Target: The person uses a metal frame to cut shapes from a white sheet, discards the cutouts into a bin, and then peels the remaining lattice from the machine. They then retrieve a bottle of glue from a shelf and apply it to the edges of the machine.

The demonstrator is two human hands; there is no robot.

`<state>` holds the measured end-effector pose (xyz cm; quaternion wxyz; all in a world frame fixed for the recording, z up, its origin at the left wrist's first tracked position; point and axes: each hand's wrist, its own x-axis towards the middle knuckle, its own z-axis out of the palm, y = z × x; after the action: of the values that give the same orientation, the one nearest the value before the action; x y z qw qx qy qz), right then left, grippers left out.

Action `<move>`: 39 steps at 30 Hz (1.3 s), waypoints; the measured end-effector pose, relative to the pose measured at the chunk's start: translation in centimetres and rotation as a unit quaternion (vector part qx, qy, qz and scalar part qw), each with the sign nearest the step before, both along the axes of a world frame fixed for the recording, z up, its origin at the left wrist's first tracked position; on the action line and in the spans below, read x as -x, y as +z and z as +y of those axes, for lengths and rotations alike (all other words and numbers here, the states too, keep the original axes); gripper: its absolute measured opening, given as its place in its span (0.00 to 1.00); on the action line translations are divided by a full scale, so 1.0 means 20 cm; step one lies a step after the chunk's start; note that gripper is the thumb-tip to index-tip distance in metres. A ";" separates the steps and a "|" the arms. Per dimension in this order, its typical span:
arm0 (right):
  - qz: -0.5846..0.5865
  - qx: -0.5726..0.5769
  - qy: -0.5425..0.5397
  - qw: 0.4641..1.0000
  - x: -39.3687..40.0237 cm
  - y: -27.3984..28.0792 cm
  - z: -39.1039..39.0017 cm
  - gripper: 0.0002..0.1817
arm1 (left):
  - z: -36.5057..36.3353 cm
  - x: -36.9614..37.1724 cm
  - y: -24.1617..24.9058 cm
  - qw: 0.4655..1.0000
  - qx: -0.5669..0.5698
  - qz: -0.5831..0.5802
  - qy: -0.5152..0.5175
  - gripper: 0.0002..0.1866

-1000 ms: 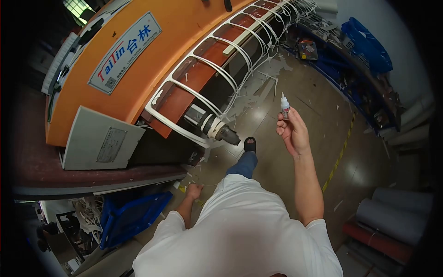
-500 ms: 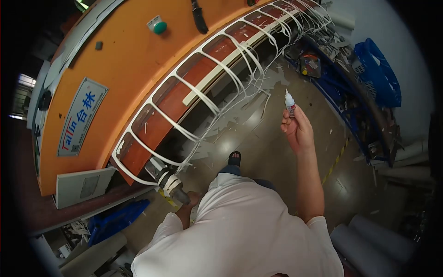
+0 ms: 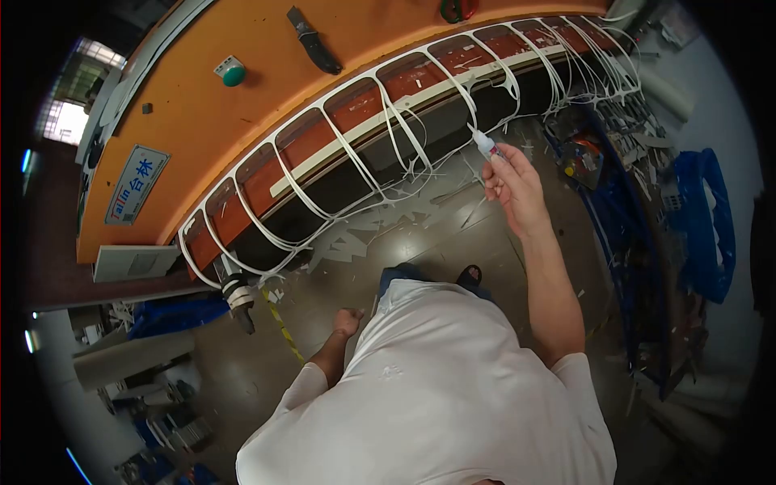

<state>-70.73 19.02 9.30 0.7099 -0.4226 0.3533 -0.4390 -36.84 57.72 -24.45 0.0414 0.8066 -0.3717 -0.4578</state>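
Note:
My right hand (image 3: pixel 517 191) is raised ahead of me, its fingers closed round a small glue bottle (image 3: pixel 488 149) with a white nozzle pointing up and left. In this view the nozzle tip overlaps the hanging loops of white strip (image 3: pixel 354 158), which drape in a row over the edge of the orange machine (image 3: pixel 190 109). Low by my left side, my left hand (image 3: pixel 349 322) has its fingers curled in; whatever may be inside them is hidden.
On the machine lie a utility knife (image 3: pixel 314 42) and a green button (image 3: pixel 234 76). A blue metal rack (image 3: pixel 602 218) stands at the right beside a blue plastic basket (image 3: pixel 702 234). White scraps (image 3: pixel 349 246) litter the floor. A dark-tipped clamp-like fitting (image 3: pixel 238 297) juts out at the machine's left end.
My view has turned and shifted. My right hand has brought the bottle closer to the white loops, and the bottle now leans left. My left hand shows more clearly, away from the dark-tipped fitting.

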 end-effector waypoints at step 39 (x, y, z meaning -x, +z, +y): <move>0.323 0.221 0.168 0.905 -0.25 -0.07 -1.64 0.22 | -0.60 1.15 0.20 0.950 0.091 -0.069 0.292 0.17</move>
<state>-65.81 -13.70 7.80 0.5085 -0.7403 0.3813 -0.2189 -59.94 45.67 -20.51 0.2205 0.9023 -0.1622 -0.3331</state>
